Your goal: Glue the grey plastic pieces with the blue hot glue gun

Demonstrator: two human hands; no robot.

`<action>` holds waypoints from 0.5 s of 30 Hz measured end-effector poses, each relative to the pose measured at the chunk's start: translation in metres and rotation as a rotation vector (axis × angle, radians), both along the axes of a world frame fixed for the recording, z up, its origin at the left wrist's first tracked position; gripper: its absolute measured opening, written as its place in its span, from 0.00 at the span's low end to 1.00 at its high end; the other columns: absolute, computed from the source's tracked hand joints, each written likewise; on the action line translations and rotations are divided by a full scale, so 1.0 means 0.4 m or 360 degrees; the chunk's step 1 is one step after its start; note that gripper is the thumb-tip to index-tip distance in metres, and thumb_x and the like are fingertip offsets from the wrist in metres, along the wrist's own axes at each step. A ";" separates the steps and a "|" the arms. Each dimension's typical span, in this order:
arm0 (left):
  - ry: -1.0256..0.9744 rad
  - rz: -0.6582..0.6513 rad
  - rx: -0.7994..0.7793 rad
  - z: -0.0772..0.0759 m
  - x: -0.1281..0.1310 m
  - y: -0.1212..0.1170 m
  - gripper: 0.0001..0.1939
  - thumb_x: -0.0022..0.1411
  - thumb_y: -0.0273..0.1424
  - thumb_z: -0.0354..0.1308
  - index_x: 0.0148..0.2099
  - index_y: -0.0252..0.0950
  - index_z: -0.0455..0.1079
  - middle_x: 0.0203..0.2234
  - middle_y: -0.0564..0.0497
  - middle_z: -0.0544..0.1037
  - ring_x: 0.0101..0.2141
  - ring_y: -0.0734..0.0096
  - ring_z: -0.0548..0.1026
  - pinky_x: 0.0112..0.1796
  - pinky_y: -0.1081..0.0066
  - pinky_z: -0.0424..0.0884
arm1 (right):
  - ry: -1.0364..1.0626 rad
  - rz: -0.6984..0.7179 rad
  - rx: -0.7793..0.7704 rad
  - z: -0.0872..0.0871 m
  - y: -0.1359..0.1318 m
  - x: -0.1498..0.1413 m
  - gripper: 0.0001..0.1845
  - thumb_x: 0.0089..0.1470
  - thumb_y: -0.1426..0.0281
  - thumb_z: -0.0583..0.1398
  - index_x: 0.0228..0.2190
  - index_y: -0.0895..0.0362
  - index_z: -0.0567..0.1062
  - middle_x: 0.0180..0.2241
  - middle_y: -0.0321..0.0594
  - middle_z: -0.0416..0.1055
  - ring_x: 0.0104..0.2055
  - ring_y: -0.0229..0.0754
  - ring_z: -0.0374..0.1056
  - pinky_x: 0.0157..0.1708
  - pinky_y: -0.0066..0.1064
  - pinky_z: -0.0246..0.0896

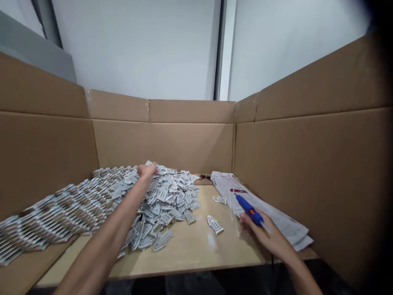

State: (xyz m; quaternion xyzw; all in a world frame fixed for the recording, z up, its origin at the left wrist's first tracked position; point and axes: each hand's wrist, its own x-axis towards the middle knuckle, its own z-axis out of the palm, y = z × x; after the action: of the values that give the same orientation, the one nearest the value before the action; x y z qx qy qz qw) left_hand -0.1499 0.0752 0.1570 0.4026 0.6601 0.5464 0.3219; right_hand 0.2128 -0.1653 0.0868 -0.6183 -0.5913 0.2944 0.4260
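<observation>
My left hand (147, 169) reaches to the top of a large loose pile of flat, grey-white, arch-shaped pieces (162, 192) with slotted cut-outs. Its fingers look curled and closed among the pieces; what they hold is hidden. My right hand (260, 229) is wrapped around a blue hot glue gun (248, 208) with an orange part, its nozzle pointing forward and left. A clear glue stick pokes out of the back. To the left of the gun one arch-shaped piece (215, 225) lies on the table, with another piece (220, 200) farther back.
Stacked rows of similar pieces (61, 213) spread along the left on cardboard. White paper sheets (276, 217) lie along the right, with a small red item (238, 191) on them. Tall cardboard walls (190, 139) enclose the table (184, 254) at left, back and right.
</observation>
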 end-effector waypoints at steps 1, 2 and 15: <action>0.0028 0.0021 0.0002 -0.009 0.013 -0.002 0.07 0.51 0.30 0.64 0.34 0.33 0.72 0.24 0.44 0.77 0.35 0.55 0.78 0.37 0.64 0.72 | -0.0052 -0.0003 0.0014 0.002 0.000 -0.004 0.24 0.59 0.46 0.59 0.36 0.54 0.77 0.34 0.46 0.78 0.36 0.51 0.75 0.38 0.38 0.70; 0.0069 0.0026 0.0010 -0.024 0.036 -0.010 0.10 0.50 0.30 0.65 0.36 0.33 0.73 0.28 0.42 0.78 0.38 0.53 0.79 0.39 0.63 0.72 | -0.0108 -0.0024 0.0043 0.002 0.001 -0.006 0.24 0.60 0.46 0.59 0.35 0.54 0.76 0.34 0.46 0.78 0.36 0.52 0.75 0.38 0.38 0.70; 0.0488 -0.2143 0.0183 -0.315 0.341 -0.218 0.16 0.49 0.40 0.69 0.38 0.35 0.80 0.35 0.46 0.81 0.34 0.65 0.75 0.36 0.69 0.68 | -0.0850 -0.0154 -0.0136 -0.030 0.023 -0.015 0.18 0.59 0.63 0.61 0.47 0.61 0.73 0.44 0.55 0.77 0.43 0.54 0.73 0.40 0.34 0.60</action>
State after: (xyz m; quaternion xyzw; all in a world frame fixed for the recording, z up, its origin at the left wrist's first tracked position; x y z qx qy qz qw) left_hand -0.0135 -0.0122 0.0309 0.8137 0.2747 0.1986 0.4722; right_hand 0.2068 -0.1562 0.0746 -0.7190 -0.6394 0.1248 0.2422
